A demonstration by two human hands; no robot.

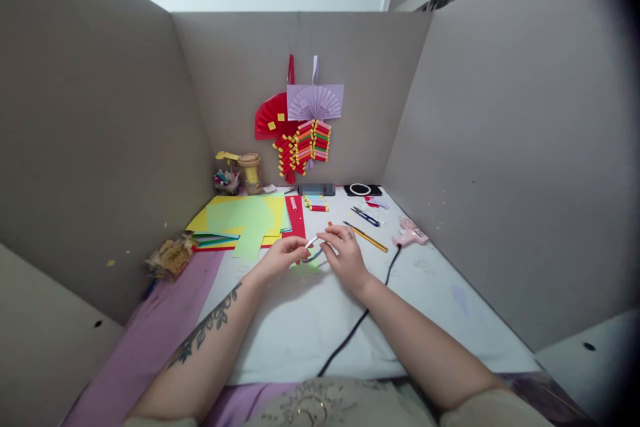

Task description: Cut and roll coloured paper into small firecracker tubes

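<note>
Both hands meet over the middle of the white-covered table. Between my left hand (287, 255) and my right hand (344, 257) is a small white strip (311, 241), apparently paper. The left fingers pinch its lower end; the right fingertips are closed at its upper end. Beneath the fingers a dark curved thing, partly hidden, and a bright green patch (306, 269) show on the table. Just beyond the hands lie several small coloured paper rolls (317, 203) with yellow ends. Right of them are a yellow pencil (367, 237) and dark blue thread snips (366, 216).
Stacked coloured paper (215, 213) lies at the left, near a cup (251, 173) and a container of pens (227, 181). A pink glue gun (411, 232) lies right; its black cord (350, 337) crosses the table. Grey panels enclose three sides. Paper fan decorations (315, 103) hang at the back.
</note>
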